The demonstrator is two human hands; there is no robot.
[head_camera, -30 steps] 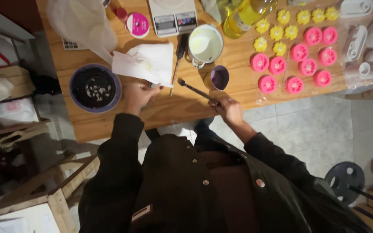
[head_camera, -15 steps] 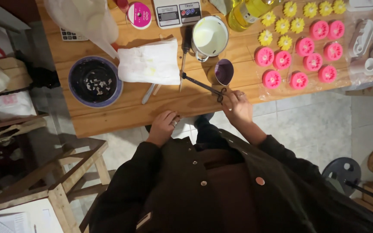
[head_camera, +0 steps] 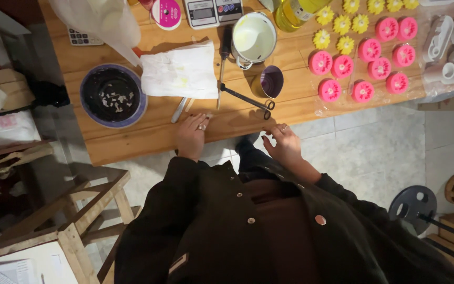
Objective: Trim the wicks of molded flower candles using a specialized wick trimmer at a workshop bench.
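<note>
My right hand has let go of the long dark metal tool, which half a second ago it was holding by the looped end. The tool now lies free on the wooden surface, running on a slant from below the white metal pot down to its loops, just in front of the small purple cup. My left hand has also moved: a second ago it was up at the white paper towel, and now it lies at the front edge of the surface, the towel left flat beside the dark bowl with its pale flakes. I judge the tool's turn is over for the moment, since both hands have come back towards me.

My left hand lies flat, palm down, fingers loosely spread, holding nothing; its fingertips end just beside a slim silvery utensil that sticks out from under the towel, and I cannot tell whether they touch it. My right hand is empty too, fingers half curled and relaxed, hovering at the surface's edge a little short of the tool's loops, apart from them.

Farther right, the pink flower-shaped pieces and the yellow ones sit in rows on clear film, well apart from either hand. A small scale stands at the far edge.
</note>
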